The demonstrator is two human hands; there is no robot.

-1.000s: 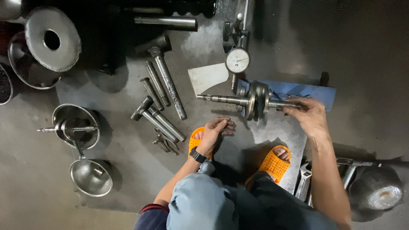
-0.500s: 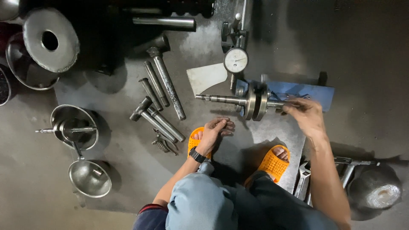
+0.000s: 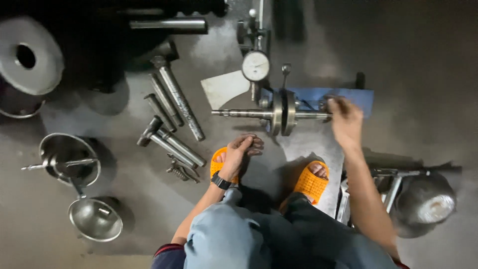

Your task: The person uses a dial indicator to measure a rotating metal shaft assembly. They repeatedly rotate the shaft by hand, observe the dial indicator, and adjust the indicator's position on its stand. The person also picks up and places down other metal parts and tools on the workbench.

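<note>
A steel crankshaft (image 3: 279,113) lies level across a blue fixture (image 3: 348,95) on the floor in front of me. My right hand (image 3: 344,119) sits at the shaft's right end, fingers curled over it; whether it grips is blurred. A round dial gauge (image 3: 255,66) on a stand hangs just above the crank webs. My left hand (image 3: 240,152) rests on my left foot in an orange slipper (image 3: 218,163), fingers loosely spread, holding nothing. A black watch is on that wrist.
Several steel rods and punches (image 3: 174,107) lie to the left. Two metal bowls (image 3: 69,158) (image 3: 95,218) and a large grey disc (image 3: 27,56) sit further left. A round metal pot (image 3: 428,201) stands at right, beside a metal frame (image 3: 388,182).
My right hand has shifted slightly up along the shaft's right end. The view has moved a little closer. My left hand stays on the foot.
</note>
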